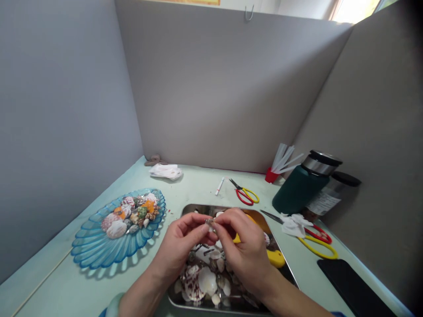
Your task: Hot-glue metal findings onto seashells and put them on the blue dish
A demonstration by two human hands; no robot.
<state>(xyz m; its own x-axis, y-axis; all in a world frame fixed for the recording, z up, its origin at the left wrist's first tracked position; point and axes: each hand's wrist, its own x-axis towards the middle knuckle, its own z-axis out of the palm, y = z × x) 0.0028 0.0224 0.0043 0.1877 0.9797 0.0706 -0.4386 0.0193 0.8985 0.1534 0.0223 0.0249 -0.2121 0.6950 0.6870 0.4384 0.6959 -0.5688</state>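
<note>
Both my hands are raised over a steel tray (190, 210) filled with several seashells (205, 279). My left hand (180, 246) and my right hand (243, 248) meet at the fingertips, pinching one small pale shell (209, 223) between them. Fingers of both hands are closed on it. A yellow tool (274, 257) lies in the tray under my right hand, partly hidden.
A blue glass plate (95, 251) with coloured shells sits at the left. Red-and-yellow scissors (245, 195), a second pair (315, 240) with crumpled tissue, a green flask (302, 185), a red cup of sticks (271, 175) and a black phone (350, 286) stand to the right. Grey partitions enclose the desk.
</note>
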